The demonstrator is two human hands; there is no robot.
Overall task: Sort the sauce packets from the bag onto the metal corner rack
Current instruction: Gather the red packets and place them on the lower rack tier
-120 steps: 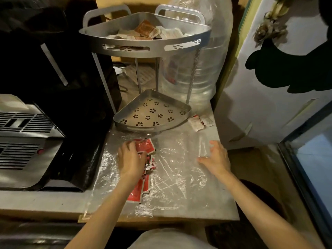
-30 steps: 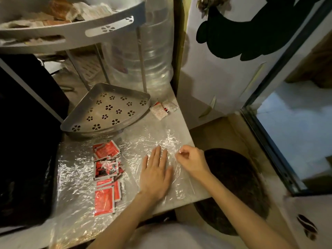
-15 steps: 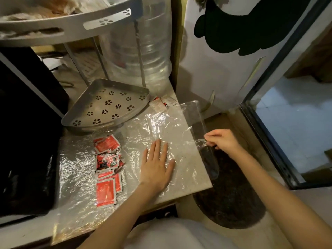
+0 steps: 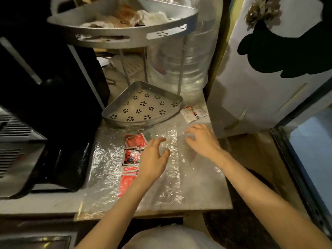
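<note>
A clear plastic bag (image 4: 172, 169) lies flat on the grey counter, with several red sauce packets (image 4: 133, 150) in a column on its left part. My left hand (image 4: 152, 159) hovers over the bag just right of the red packets, fingers spread, holding nothing. My right hand (image 4: 201, 139) rests on the bag's far right corner with curled, parted fingers. The metal corner rack has a bare lower tray (image 4: 177, 102) with flower-shaped holes and an upper tray (image 4: 125, 39) holding brown and white packets. Two white packets (image 4: 193, 113) lie on the counter right of the lower tray.
A black appliance (image 4: 45, 105) stands at the left, close to the rack. A large clear water bottle (image 4: 194, 56) is behind the rack. A white door (image 4: 260, 96) with a black shape borders the counter's right side. The counter's front edge (image 4: 161, 211) is near my body.
My right hand has let the bag's lifted flap down and come back onto the counter. My left hand has lifted off the bag and shifted towards the red packets. The view swung left.
</note>
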